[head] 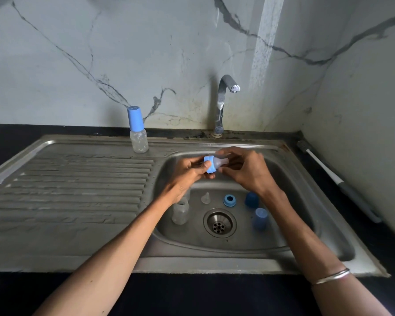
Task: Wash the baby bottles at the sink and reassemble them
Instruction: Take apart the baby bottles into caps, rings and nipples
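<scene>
Above the sink basin point(290, 238), my left hand point(187, 172) grips a blue collar ring point(209, 164) with a clear nipple point(221, 163) seated in it. My right hand point(244, 169) pinches the nipple from the right. Down in the basin lie a clear bottle body point(180, 212), a loose clear nipple point(206, 198), a second blue ring point(229, 200) and two blue caps point(252, 199) point(260, 218). An assembled bottle with a blue cap point(137, 131) stands upright on the sink's back rim.
The tap point(222, 103) rises behind the basin with no water running. The ribbed drainboard point(73, 185) spreads to the left. A bottle brush with a white and grey handle point(335, 179) lies on the dark counter at the right, next to the wall.
</scene>
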A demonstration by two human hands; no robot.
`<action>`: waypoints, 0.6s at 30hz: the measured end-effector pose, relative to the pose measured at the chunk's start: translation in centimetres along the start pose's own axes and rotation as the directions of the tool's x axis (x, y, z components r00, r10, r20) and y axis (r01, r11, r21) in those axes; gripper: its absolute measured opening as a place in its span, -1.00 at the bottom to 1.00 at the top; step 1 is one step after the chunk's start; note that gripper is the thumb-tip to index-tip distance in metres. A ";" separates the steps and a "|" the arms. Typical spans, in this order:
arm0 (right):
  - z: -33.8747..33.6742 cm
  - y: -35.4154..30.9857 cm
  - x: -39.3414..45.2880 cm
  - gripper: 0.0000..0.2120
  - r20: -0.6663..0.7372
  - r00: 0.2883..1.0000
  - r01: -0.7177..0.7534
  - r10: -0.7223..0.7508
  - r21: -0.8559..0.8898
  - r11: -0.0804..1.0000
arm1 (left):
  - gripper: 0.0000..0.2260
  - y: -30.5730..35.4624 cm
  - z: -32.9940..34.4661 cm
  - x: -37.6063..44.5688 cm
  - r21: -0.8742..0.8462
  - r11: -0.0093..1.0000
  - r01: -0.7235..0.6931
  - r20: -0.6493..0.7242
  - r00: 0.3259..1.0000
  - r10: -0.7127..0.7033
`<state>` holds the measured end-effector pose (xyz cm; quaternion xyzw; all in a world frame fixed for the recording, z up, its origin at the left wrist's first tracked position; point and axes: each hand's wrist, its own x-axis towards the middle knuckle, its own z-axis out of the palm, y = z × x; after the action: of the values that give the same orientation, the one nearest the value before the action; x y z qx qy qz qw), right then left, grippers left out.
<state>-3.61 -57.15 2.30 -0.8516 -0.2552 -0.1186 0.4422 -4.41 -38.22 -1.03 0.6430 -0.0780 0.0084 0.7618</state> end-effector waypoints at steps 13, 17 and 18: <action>0.5 0.4 -0.7 -0.81 -0.049 0.994 -0.083 0.094 0.184 0.979 | -0.77 0.4 0.3 -0.3 -0.190 0.973 0.130 0.030 0.992 -0.126; 0.6 0.4 -0.9 -0.87 -0.039 0.989 -0.125 0.141 0.273 0.954 | -0.78 0.2 0.8 -0.4 -0.197 0.973 0.124 0.027 0.992 -0.121; 0.8 0.4 -0.9 -0.87 -0.029 0.986 -0.149 0.164 0.280 0.948 | -0.77 0.2 0.9 -0.4 -0.193 0.974 0.114 0.015 0.993 -0.113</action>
<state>-4.13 -57.00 1.21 -0.7956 -0.1893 -0.0686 0.5715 -4.90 -39.07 -0.71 0.5692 -0.0431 -0.0440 0.8199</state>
